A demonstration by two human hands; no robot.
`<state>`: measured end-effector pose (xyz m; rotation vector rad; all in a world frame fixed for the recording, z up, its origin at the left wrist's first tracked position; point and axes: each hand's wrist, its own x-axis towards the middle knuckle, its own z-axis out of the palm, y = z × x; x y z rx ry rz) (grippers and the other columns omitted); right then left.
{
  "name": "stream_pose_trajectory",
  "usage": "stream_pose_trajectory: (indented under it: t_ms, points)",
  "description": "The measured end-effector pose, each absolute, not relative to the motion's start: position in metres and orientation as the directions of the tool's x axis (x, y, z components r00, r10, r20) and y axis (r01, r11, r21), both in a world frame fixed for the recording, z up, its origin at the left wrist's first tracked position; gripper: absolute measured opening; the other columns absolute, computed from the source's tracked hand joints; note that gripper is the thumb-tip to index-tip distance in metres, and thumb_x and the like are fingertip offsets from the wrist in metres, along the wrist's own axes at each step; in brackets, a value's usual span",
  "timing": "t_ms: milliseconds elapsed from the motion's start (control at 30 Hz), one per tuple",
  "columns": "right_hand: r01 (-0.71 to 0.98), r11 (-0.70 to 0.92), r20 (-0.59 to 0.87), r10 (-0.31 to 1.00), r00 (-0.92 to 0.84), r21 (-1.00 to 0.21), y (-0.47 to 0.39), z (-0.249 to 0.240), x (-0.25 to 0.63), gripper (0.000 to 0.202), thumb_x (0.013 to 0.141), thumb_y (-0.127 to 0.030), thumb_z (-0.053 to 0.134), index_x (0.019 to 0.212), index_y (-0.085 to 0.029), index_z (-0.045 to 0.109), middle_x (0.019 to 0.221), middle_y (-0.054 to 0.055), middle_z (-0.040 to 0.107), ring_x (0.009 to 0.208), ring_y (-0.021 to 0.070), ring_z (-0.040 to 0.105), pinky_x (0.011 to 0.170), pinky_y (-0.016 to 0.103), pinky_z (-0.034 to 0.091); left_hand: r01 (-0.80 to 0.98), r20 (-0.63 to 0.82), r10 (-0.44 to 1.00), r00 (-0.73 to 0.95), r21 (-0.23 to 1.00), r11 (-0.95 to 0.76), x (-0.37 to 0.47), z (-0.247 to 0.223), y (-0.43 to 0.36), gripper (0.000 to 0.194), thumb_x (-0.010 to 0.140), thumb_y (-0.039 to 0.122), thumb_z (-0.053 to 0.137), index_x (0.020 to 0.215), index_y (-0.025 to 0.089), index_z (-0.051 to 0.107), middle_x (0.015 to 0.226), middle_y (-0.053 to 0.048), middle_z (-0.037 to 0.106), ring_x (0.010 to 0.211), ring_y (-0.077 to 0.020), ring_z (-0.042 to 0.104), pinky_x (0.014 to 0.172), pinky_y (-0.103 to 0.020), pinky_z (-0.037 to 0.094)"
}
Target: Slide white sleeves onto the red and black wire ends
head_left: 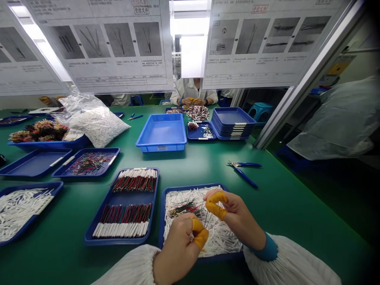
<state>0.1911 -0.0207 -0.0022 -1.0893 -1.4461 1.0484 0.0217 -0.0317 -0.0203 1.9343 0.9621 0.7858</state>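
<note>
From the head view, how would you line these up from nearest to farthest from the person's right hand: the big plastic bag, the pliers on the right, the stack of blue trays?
From the right hand:
1. Pliers, just beyond it.
2. Stack of blue trays, farther back.
3. Plastic bag, back and far left.

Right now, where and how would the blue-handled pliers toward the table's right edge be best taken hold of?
Probably around both handles, with the right hand coming from the right, away from the metal head. The pliers lie on the green table, head leftward, handles spread in a V opening rightward, so a palm could likely close them together.
</note>
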Motion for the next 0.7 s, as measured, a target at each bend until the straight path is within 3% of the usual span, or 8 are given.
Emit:
stream_pose_trajectory:
  t_ms: [133, 200, 300, 367, 500, 700]
  points:
    - [0.104, 0.06, 0.062, 0.998, 0.012, -0.993, -0.014, 0.002, 0.208, 0.018, 0.077, -0.033, 0.06, 0.089, -0.02, 0.061, 0.084, 0.006, 0.065, 0.079, 0.0207, 0.059, 0.071, 0.035, 0.046, 0.316, 0.16, 0.884, 0.44, 0.894, -0.319, 0.021, -0.017, -0.028, 0.022, 0.077, 0.015, 0.051, 0.056, 0.017, 0.048, 0.059, -0.002, 0.053, 0.057, -0.0146, 0.049, 0.055, -0.025, 0.037]
    - [0.265, 0.033, 0.016, 0.998, -0.065, -0.964, -0.013, 0.001, 0.213, 0.013, 0.075, -0.03, 0.061, 0.08, -0.018, 0.062, 0.073, 0.004, 0.063, 0.066, 0.018, 0.058, 0.06, 0.031, 0.046, 0.305, 0.151, 0.902, 0.405, 0.907, -0.289, 0.02, -0.014, -0.026, 0.022, 0.078, 0.017, 0.051, 0.056, 0.017, 0.048, 0.059, -0.002, 0.052, 0.057, -0.0147, 0.049, 0.055, -0.025, 0.038]
    - [0.638, 0.135, 0.028, 0.984, -0.175, -0.758, -0.014, -0.009, 0.211, 0.011, 0.065, -0.02, 0.067, 0.061, -0.018, 0.057, 0.056, 0.0, 0.055, 0.05, 0.0142, 0.048, 0.046, 0.026, 0.037, 0.308, 0.133, 0.918, 0.373, 0.916, -0.258, 0.02, -0.011, -0.024, 0.022, 0.078, 0.018, 0.053, 0.056, 0.017, 0.049, 0.057, -0.001, 0.051, 0.056, -0.0146, 0.048, 0.055, -0.024, 0.038]
    - [0.758, 0.188, 0.062, 0.98, -0.191, -0.625, -0.017, -0.016, 0.204, 0.017, 0.058, -0.011, 0.068, 0.055, -0.019, 0.053, 0.053, -0.001, 0.051, 0.049, 0.0136, 0.043, 0.044, 0.025, 0.031, 0.31, 0.121, 0.919, 0.374, 0.918, -0.247, 0.021, -0.011, -0.024, 0.021, 0.077, 0.017, 0.054, 0.056, 0.016, 0.051, 0.057, -0.001, 0.052, 0.056, -0.0144, 0.048, 0.054, -0.024, 0.038]
    - [0.77, 0.226, 0.088, 0.972, -0.217, -0.597, -0.02, -0.024, 0.192, 0.022, 0.057, -0.002, 0.059, 0.049, -0.02, 0.048, 0.055, 0.0, 0.051, 0.052, 0.0149, 0.045, 0.047, 0.025, 0.031, 0.29, 0.108, 0.915, 0.388, 0.928, -0.232, 0.023, -0.011, -0.023, 0.019, 0.076, 0.016, 0.055, 0.057, 0.016, 0.052, 0.059, -0.001, 0.053, 0.056, -0.0141, 0.049, 0.054, -0.023, 0.039]
    - [0.71, 0.227, 0.111, 0.972, -0.207, -0.667, -0.019, -0.02, 0.193, 0.022, 0.058, 0.002, 0.048, 0.056, -0.02, 0.05, 0.056, 0.0, 0.053, 0.051, 0.0151, 0.047, 0.048, 0.026, 0.037, 0.288, 0.064, 0.926, 0.372, 0.94, -0.181, 0.023, -0.01, -0.023, 0.018, 0.075, 0.019, 0.056, 0.057, 0.015, 0.054, 0.058, -0.001, 0.053, 0.057, -0.0146, 0.049, 0.054, -0.023, 0.039]
